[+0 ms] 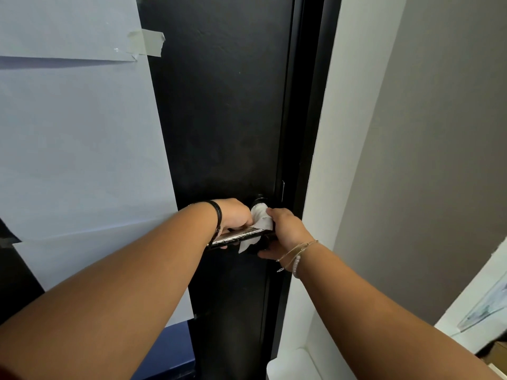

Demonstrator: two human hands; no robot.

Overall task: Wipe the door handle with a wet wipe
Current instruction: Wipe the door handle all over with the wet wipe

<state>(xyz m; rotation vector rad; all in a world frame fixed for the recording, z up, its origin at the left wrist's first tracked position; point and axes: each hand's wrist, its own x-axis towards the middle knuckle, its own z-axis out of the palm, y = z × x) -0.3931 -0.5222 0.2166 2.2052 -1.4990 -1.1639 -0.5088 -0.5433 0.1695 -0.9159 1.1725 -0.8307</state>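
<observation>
White wet wipe (pixel 261 215) bunched around the inner end of the door handle (pixel 238 237), close to the edge of the black door (pixel 219 105); one tail hanging below the lever. Right hand (pixel 285 231) reached in from the lower right, fingers curled shut over the wipe and handle, thumb underneath. Left hand (pixel 234 213) extended from the lower left, knuckles up, fingers closed down over the outer part of the lever. Handle itself a horizontal metal bar, mostly covered by both hands and the wipe, only a shiny middle strip visible. Dark round rose (pixel 259 201) above the wipe barely made out against the door. Fingertips of both hands hidden behind the lever. Counted: two hands, one wipe, one handle, one dark band (pixel 218 212) on the left wrist, several thin bracelets (pixel 297 255) on the right. Pale paper sheets (pixel 76 146) taped over the door's left side, one tape strip (pixel 146 43) visible.
</observation>
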